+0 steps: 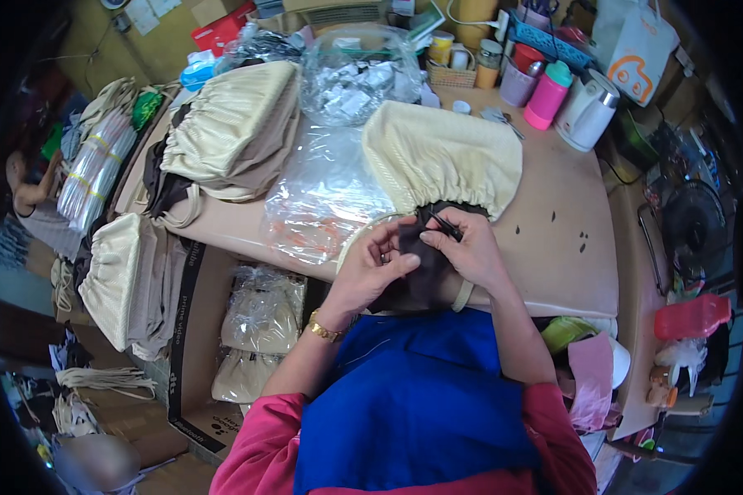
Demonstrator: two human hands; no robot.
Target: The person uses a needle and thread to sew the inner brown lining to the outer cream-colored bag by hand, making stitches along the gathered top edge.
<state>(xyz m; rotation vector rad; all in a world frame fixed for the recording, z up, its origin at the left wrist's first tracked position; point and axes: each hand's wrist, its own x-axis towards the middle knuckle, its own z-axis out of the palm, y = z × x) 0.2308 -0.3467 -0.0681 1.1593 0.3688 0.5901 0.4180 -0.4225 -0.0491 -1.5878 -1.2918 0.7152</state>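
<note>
Okay, so the left hand (380,264) is pinching the dark cloth (425,268) at the mouth of a gathered cream bag (446,153), and the right hand (472,247) grips what looks like a small black tool (447,225) right by it. Bag's lying on the tan table (565,276), just right of some clear plastic (305,181).

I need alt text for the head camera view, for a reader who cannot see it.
A person's left hand and right hand handle dark cloth at the gathered edge of a cream bag on a table. Stacked cream bags and clear plastic lie to the left; a pink bottle and white kettle stand at the back right.
</note>
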